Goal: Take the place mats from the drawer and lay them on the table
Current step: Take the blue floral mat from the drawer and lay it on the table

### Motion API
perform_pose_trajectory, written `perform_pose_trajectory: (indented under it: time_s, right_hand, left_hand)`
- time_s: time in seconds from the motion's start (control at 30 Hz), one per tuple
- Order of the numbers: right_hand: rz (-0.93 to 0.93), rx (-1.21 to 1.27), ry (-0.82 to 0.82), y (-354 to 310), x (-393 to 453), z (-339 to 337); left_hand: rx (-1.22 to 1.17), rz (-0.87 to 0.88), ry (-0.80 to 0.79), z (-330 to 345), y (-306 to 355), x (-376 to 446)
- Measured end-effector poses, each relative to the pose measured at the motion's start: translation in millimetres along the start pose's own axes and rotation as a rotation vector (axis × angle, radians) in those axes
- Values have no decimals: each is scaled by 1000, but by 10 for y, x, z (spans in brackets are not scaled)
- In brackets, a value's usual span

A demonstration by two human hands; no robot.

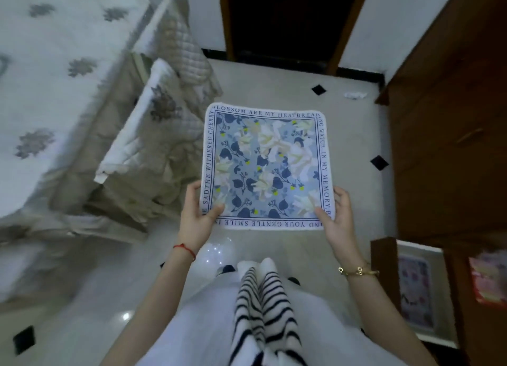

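A square place mat with a blue flower print and a white lettered border is held flat in front of me, above the pale floor. My left hand grips its near left corner, thumb on top. My right hand grips the near right corner the same way. At the lower right an open wooden drawer shows another patterned mat lying inside. No table is in view.
A bed with a white flowered cover and rumpled beige bedding fills the left side. A dark wooden cabinet stands along the right. A dark doorway is straight ahead. Tiled floor lies between them.
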State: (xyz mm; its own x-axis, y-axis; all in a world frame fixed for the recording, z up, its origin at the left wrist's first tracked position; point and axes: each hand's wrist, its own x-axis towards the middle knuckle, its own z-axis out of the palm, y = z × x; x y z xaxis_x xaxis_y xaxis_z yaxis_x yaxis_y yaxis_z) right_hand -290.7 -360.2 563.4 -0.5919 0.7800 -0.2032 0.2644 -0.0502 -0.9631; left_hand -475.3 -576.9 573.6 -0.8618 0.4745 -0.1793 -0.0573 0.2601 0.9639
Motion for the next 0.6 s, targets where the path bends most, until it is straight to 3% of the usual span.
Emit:
perform_pose_trajectory:
  time_s: [0.3,0.6]
  right_hand:
    - [-79,-33,-331,-454,612,1621]
    - [-130,-56,-603,-1004,1364,2902]
  left_hand:
    - [8,44,329,-1332,-140,266]
    - [-40,26,609,-2106,-125,791]
